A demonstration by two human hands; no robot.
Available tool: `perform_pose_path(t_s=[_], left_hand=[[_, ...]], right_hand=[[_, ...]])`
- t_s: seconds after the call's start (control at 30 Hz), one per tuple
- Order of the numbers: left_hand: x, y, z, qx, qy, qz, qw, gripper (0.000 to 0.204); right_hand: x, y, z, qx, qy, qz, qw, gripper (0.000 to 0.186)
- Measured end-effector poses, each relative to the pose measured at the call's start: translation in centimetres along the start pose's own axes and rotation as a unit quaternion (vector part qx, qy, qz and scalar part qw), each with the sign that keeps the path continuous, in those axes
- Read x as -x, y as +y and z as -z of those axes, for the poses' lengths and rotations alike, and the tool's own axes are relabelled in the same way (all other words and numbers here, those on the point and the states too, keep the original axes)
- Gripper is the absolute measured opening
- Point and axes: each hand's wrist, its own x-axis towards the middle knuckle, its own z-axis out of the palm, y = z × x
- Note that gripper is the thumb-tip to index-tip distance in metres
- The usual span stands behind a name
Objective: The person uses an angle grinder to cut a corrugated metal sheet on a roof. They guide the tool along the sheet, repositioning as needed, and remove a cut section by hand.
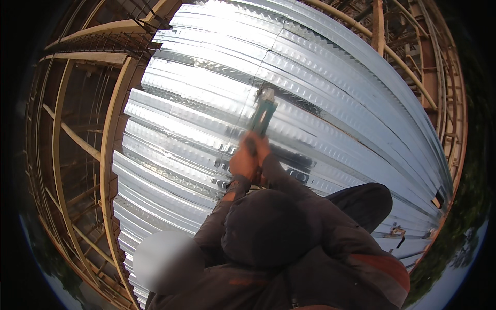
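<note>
Both my hands are closed together round the body of a green angle grinder (264,114), which points away from me. My left hand (244,162) grips its rear end, and my right hand (262,146) is wrapped on from the right side, slightly farther forward. The grinder's metal head (267,95) is down at the ribbed, shiny metal decking sheets (196,124). Its disc cannot be made out. Along the sheets near the head runs a thin dark line (271,49), crossing the ribs. Motion blurs the hands a little.
Timber beams (114,119) and bundled reinforcing bars (98,43) border the decking on the left, above a lower level with poles. Wooden scaffolding (380,26) stands along the far right edge. A small dark item (400,240) lies on the sheets at right, beyond my bent knee (364,204).
</note>
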Motion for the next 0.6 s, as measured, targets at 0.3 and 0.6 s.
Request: perform_pose_path(t_s=[0.3, 0.6], left_hand=[[-0.32, -0.39, -0.27, -0.022, 0.002, -0.010, 1.000, 0.048], [-0.15, -0.19, 0.00, -0.043, 0.005, -0.022, 0.999, 0.044]], right_hand=[[0.57, -0.42, -0.44, -0.012, -0.010, 0.008, 1.000, 0.027], [0.39, -0.29, -0.37, -0.006, -0.016, 0.012, 1.000, 0.024]])
